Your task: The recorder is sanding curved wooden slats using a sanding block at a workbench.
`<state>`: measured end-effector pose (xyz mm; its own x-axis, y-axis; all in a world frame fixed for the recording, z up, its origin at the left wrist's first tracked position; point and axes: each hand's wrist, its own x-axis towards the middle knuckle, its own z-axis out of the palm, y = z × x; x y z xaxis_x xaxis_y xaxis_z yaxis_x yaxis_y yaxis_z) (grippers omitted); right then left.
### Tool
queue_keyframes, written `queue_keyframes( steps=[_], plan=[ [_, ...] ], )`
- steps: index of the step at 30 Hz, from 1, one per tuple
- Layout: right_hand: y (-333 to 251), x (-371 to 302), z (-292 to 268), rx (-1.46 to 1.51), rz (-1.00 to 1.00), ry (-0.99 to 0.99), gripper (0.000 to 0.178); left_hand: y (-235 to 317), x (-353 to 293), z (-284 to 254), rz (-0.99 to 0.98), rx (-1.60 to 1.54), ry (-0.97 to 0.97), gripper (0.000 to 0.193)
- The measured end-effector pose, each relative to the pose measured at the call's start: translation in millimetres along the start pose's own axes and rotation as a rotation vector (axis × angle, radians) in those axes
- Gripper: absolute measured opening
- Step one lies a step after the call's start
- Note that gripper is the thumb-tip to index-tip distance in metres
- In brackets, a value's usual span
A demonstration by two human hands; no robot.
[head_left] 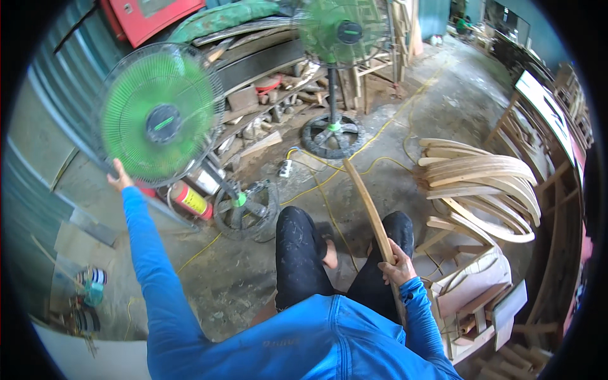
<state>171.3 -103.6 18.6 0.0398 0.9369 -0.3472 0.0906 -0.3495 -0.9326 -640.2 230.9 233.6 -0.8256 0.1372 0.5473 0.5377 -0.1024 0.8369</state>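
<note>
My right hand (pixel 399 265) is closed round a long, slightly curved wooden strip (pixel 364 196), which slants across my right thigh with its far end pointing forward. Out to the left, my left arm reaches to a green pedestal fan (pixel 136 95) with a black wire guard. There my left hand (pixel 119 177) is at the guard's lower left edge, fingers stretched and holding nothing; whether they touch the wire I cannot tell. The fan's blades are blurred. Its black spoked base (pixel 247 212) stands on the floor ahead of my left knee.
A second green fan (pixel 348 31) stands farther ahead. Curved wooden pieces (pixel 478 174) are stacked at the right, above a pile of wood parts (pixel 475 297). Yellow cables (pixel 380 133) cross the concrete floor. A red fire extinguisher (pixel 192 201) stands beside the near fan. Scrap wood (pixel 253 120) lies behind.
</note>
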Motion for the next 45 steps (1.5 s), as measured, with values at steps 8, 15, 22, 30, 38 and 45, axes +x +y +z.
queue_keyframes(
  steps=[8, 15, 22, 30, 38, 45],
  plan=[
    [-20, -18, 15, -0.036, 0.037, 0.05, 0.088, 37, -151, -1, 0.313, -0.206, 0.154, 0.084],
    [-47, -108, 52, -0.351, -0.241, 0.474, 0.082, 112, -580, 0, -1.067, -0.59, -1.551, 0.059],
    [-74, -251, 106, -0.761, 0.007, 0.639, 0.081, 266, -705, -61, -1.659, -0.876, -2.274, 0.054],
    [-72, -337, 131, -0.782, 0.181, 1.005, 0.072, 321, -718, -108, -1.877, -0.966, -2.517, 0.034],
    [-80, -373, 94, -1.044, 0.116, 1.034, 0.067, 319, -691, -93, -1.679, -1.192, -2.551, 0.039],
    [-62, -350, 63, -1.049, -0.009, 0.875, 0.073, 275, -669, -72, -1.425, -1.208, -2.259, 0.041]
  ],
)
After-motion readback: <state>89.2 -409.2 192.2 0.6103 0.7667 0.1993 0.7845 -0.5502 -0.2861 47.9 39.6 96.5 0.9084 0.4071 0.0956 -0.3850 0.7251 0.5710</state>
